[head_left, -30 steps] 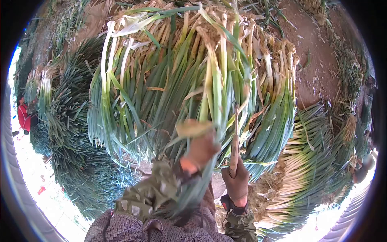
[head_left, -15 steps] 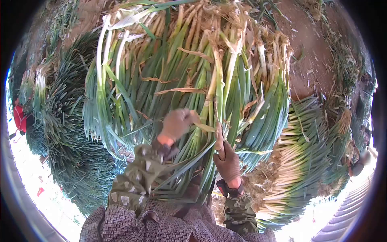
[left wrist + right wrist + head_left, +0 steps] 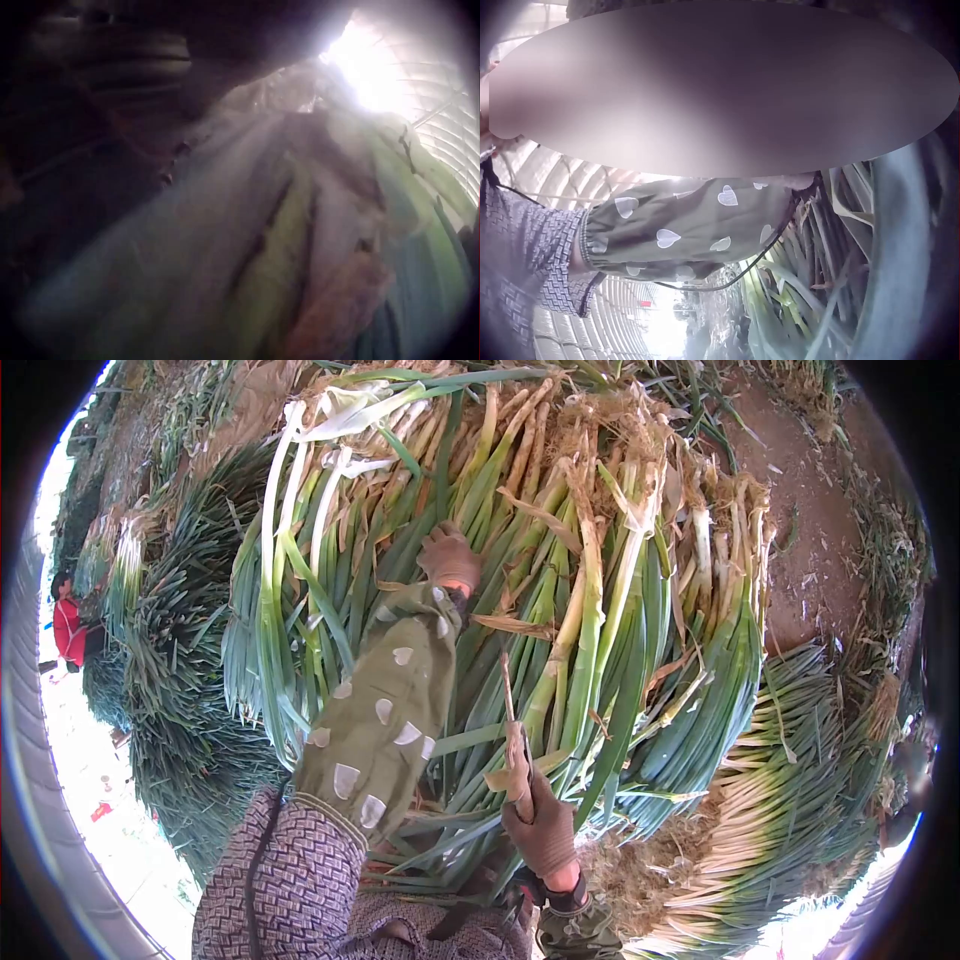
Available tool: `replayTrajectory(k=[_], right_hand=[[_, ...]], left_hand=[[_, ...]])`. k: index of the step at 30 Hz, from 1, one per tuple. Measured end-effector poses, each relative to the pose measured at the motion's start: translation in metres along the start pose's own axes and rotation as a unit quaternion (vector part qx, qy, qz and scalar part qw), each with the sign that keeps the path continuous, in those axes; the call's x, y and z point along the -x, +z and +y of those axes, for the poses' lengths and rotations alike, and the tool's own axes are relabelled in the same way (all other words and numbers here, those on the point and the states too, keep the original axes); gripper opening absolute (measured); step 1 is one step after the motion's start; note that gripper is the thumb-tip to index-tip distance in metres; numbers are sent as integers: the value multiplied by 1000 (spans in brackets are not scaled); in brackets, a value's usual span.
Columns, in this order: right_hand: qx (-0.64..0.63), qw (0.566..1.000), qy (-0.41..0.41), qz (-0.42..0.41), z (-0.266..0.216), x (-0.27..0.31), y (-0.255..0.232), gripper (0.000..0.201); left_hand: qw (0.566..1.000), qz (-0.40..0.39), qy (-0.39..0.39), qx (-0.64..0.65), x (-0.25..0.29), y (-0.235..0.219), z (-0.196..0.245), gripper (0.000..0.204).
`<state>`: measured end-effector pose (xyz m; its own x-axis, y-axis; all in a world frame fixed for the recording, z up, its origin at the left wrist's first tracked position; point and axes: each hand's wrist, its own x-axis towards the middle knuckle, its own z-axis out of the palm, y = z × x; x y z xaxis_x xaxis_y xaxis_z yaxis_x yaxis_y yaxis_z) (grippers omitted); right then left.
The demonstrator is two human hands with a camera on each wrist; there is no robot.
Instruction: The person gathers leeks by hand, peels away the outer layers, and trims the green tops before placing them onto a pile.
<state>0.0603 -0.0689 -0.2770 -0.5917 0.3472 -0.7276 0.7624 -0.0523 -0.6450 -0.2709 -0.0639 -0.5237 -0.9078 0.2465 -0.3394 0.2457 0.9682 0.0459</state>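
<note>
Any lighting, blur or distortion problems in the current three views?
Head: fisheye bowing, black corners, blown-out patches near the lower edges, stalks fairly sharp; left wrist: dim, leaves blurred, glare upper right; right wrist: smooth blurred oval across the top, sleeve below readable.

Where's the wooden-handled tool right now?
Head view, below and right of centre: the wooden-handled tool is in the right hand, over the green onions.

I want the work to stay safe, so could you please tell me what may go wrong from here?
The right hand holds a thin tool pointing ahead, near the left sleeve; a slip might catch the sleeve or the left hand. That hand is among overlapping green onions, so pulling one could drag or bend its neighbours.
</note>
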Motion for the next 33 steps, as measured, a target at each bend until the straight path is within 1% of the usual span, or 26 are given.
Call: replayTrajectory(k=[1, 2, 3, 5, 6, 9, 10, 12, 14, 15, 16, 18, 19, 20, 21, 22, 23, 24, 25, 26, 27, 28, 29, 31, 32, 33], right_hand=[[-8, 1000, 6, -4, 1, -1, 2, 56], [9, 999, 26, -18, 0, -2, 2, 55], [13, 1000, 12, -8, 0, -3, 2, 55], [23, 1000, -17, 11, -1, -2, 0, 54], [11, 1000, -20, 21, -3, -3, -3, 54], [-13, 998, -16, 53, -14, -6, -14, 54], [-13, 998, -8, 65, -19, -3, -18, 55], [-13, 996, 2, 86, -24, 6, -25, 55], [-30, 996, 2, 82, -27, 17, -31, 55], [-37, 996, 1, 81, -27, 21, -35, 55], [-9, 996, -38, 78, -23, 33, -38, 56], [-20, 994, -39, 97, -34, 52, -37, 53], [-26, 993, -38, 106, -38, 61, -36, 52], [-23, 995, -21, 95, -38, 71, -35, 52], [-15, 996, -1, 89, -40, 82, -34, 51], [-7, 996, 21, 83, -42, 92, -34, 51], [2, 996, 42, 76, -42, 100, -33, 51], [21, 995, 25, 89, -40, 108, -29, 49], [34, 995, 24, 94, -35, 112, -26, 49], [48, 994, 28, 98, -27, 119, -23, 50], [62, 992, 35, 103, -17, 128, -20, 50], [96, 991, 36, 92, -5, 134, -20, 50], [96, 989, 48, 102, 0, 143, -17, 47], [92, 987, 61, 119, -2, 153, -10, 42], [98, 989, 61, 94, -4, 156, -8, 39], [98, 989, 62, 90, -4, 158, -4, 39]], left_hand=[[999, 33, -13, 5, 0, 10, 2, 70], [998, 21, -47, 42, -1, 15, 3, 67], [995, -24, -54, 82, -7, 15, -2, 65], [978, -116, -66, 163, -25, 14, -26, 63], [978, -153, -29, 136, -36, 18, -37, 64], [969, -182, 53, 159, -30, 25, -54, 69], [964, -200, 59, 166, -4, -22, -46, 61], [964, -178, 86, 178, 34, -88, -67, 52], [904, -343, 66, 248, 57, -164, -96, 48], [884, -335, 72, 318, 80, -185, -119, 48], [857, -330, 80, 387, 118, -212, -136, 47], [835, -399, 66, 373, 180, -261, -122, 50], [851, -396, 99, 331, 209, -256, -123, 53], [864, -392, 131, 288, 239, -242, -124, 56], [861, -388, 137, 299, 269, -223, -123, 58], [858, -383, 144, 311, 298, -199, -120, 60], [873, -364, 155, 285, 326, -170, -116, 58], [887, -345, 168, 258, 346, -143, -111, 56], [863, -345, 125, 347, 358, -123, -105, 55], [830, -346, 77, 431, 373, -107, -99, 54], [788, -346, 27, 509, 388, -100, -97, 54], [836, -318, 71, 442, 386, -105, -93, 53], [813, -338, 39, 472, 384, -111, -92, 50], [728, -410, -43, 548, 374, -113, -96, 47], [722, -420, -52, 548, 369, -116, -99, 45], [716, -428, -59, 549, 362, -121, -101, 44]])
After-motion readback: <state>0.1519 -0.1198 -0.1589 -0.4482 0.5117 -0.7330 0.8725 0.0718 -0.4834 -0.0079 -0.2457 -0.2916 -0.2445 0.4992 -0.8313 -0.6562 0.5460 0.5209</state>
